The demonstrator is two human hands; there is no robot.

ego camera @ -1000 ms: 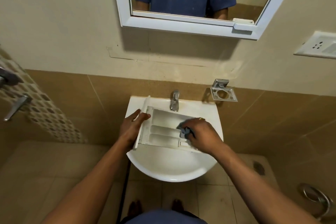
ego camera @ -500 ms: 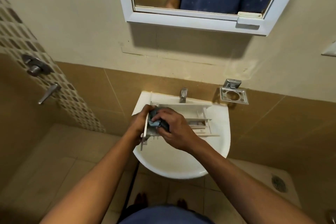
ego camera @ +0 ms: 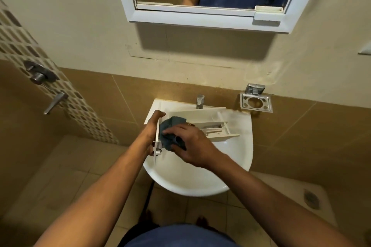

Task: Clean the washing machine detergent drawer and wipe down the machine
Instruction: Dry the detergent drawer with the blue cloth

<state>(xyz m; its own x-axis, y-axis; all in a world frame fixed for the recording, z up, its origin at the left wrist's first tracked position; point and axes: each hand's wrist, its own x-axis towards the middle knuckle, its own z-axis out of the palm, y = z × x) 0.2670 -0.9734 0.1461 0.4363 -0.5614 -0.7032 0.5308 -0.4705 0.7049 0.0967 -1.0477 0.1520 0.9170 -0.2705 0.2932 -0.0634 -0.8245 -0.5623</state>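
The left hand (ego camera: pixel 151 129) grips the front panel of the white detergent drawer (ego camera: pixel 204 115), its fingers (ego camera: pixel 159 114) curled over the panel's top edge and the palm behind it, wrist bent and forearm rising from the lower left. The right hand (ego camera: pixel 192 144) clutches a crumpled blue cloth (ego camera: pixel 170 126), fingers bent round it and pressing it into the drawer's end just inside the front panel; which compartment it touches is hidden by the cloth itself. The right forearm comes in from the lower right, knuckles up. The drawer is held over the white sink (ego camera: pixel 247 146), tilted, its far end pointing right below the tap (ego camera: pixel 200 102). A chrome soap holder (ego camera: pixel 256 103) is fixed on the wall just right of the sink.
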